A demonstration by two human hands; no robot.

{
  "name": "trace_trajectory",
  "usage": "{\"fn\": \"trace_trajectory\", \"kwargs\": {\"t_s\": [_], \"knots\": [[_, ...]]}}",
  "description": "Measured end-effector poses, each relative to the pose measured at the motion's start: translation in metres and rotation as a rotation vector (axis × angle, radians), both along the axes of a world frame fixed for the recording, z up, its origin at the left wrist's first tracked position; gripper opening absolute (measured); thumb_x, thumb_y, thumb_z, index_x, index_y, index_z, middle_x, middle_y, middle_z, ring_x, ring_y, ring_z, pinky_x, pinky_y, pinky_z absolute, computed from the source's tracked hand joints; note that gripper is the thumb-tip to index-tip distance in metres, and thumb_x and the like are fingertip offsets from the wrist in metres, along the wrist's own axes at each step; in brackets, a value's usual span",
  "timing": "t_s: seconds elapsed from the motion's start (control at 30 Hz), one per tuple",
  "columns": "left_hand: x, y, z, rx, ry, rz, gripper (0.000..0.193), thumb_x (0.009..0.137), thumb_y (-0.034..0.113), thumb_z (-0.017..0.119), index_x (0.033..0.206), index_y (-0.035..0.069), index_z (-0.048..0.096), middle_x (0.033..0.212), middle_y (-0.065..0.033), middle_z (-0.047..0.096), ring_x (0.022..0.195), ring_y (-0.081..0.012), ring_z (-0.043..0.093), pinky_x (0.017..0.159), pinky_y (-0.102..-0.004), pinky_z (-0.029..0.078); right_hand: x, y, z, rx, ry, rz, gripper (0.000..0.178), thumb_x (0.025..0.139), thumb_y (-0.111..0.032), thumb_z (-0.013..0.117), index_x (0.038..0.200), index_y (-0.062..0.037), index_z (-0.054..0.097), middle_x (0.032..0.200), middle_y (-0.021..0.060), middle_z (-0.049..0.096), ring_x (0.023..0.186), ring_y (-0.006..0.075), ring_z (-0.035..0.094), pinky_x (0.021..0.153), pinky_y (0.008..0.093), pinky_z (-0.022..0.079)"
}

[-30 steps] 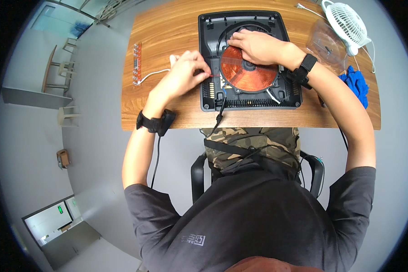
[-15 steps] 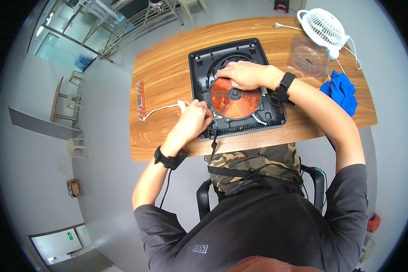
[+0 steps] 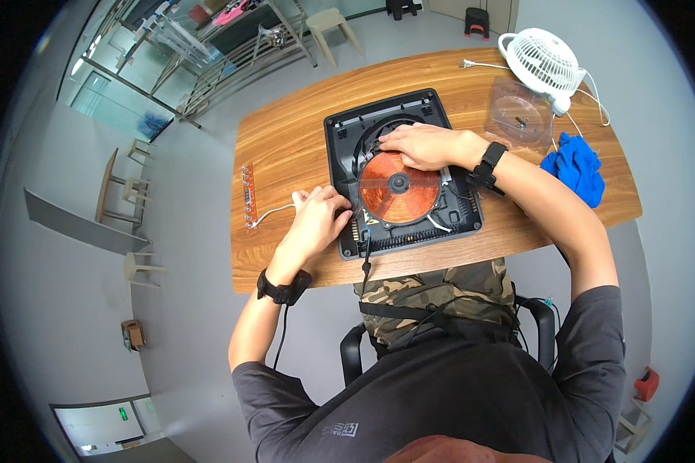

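Note:
A copper induction coil (image 3: 413, 202) in a round black frame lies inside the open black cooker housing (image 3: 346, 145). At the coil's far left rim, my right hand (image 3: 425, 147) is closed with bent fingers over the edge; its fingertips are partly hidden. My left hand (image 3: 316, 220) rests across the housing's left edge, fingers stretched and thumb apart. A white cable (image 3: 274, 211) runs from a narrow orange strip with a row of clear pieces (image 3: 249, 197) to beneath my left fingers, where its end is hidden. Next to the coil's near side lies a short white wire (image 3: 439, 224).
At the far right stand a white fan (image 3: 544, 62) with its cord and a clear plastic tray (image 3: 502, 116) holding small dark parts. A crumpled blue cloth (image 3: 578, 170) lies nearer. A black cord (image 3: 366, 266) hangs over the table's front edge.
My left hand has shifted left from the coil's near left rim to the housing's edge, and its thumb has come away. The right hand stays at the coil's far rim. The view has tilted slightly.

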State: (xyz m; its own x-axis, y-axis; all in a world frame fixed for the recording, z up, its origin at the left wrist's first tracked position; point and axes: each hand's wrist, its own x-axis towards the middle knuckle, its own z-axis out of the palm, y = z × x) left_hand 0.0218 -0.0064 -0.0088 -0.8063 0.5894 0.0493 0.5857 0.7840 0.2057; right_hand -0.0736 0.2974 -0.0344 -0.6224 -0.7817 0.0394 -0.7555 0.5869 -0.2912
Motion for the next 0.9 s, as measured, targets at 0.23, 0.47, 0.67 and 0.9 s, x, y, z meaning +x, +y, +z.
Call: {"fn": "trace_trajectory", "kwargs": {"t_s": [0.23,0.47,0.67,0.9], "knots": [[-0.005,-0.001,-0.006,0.028,0.017,-0.051,0.01,0.086,0.009,0.075,0.095,0.01,0.077,0.095,-0.0069,0.065,0.099,-0.0263,0.059,0.09,-0.0446,0.032,0.0,-0.009,0.002,-0.063,-0.018,0.036,0.048,0.098,-0.014,0.055,0.143,-0.001,0.053,0.141,0.0189,0.059,0.135,0.035,0.052,0.111,0.0467,0.043],[-0.003,-0.005,-0.015,0.031,-0.049,-0.069,0.009,0.085,0.009,0.076,0.094,0.01,0.077,0.087,-0.0034,0.066,0.09,-0.0225,0.062,0.089,-0.0416,0.032,-0.003,-0.018,-0.001,-0.024,-0.015,0.048,0.045,0.1,-0.016,0.052,0.143,-0.0013,0.053,0.136,0.0179,0.062,0.132,0.0332,0.054,0.11,0.046,0.043],[-0.001,-0.004,-0.006,0.061,-0.117,-0.007,0.01,0.083,0.01,0.078,0.093,0.009,0.076,0.086,-0.0036,0.066,0.089,-0.0215,0.063,0.091,-0.0412,0.031,-0.003,-0.019,0.005,-0.008,-0.023,0.052,0.046,0.098,-0.016,0.055,0.142,-0.002,0.054,0.138,0.017,0.061,0.132,0.0327,0.054,0.11,0.0463,0.043],[-0.008,0.0,0.011,0.016,-0.127,-0.012,0.007,0.083,0.012,0.077,0.089,0.009,0.074,0.085,-0.0044,0.065,0.085,-0.0235,0.063,0.091,-0.041,0.032,0.0,0.015,0.015,-0.01,0.059,0.022,0.046,0.093,-0.012,0.061,0.138,-0.0025,0.057,0.134,0.0149,0.06,0.128,0.0338,0.055,0.108,0.0456,0.045]]}}
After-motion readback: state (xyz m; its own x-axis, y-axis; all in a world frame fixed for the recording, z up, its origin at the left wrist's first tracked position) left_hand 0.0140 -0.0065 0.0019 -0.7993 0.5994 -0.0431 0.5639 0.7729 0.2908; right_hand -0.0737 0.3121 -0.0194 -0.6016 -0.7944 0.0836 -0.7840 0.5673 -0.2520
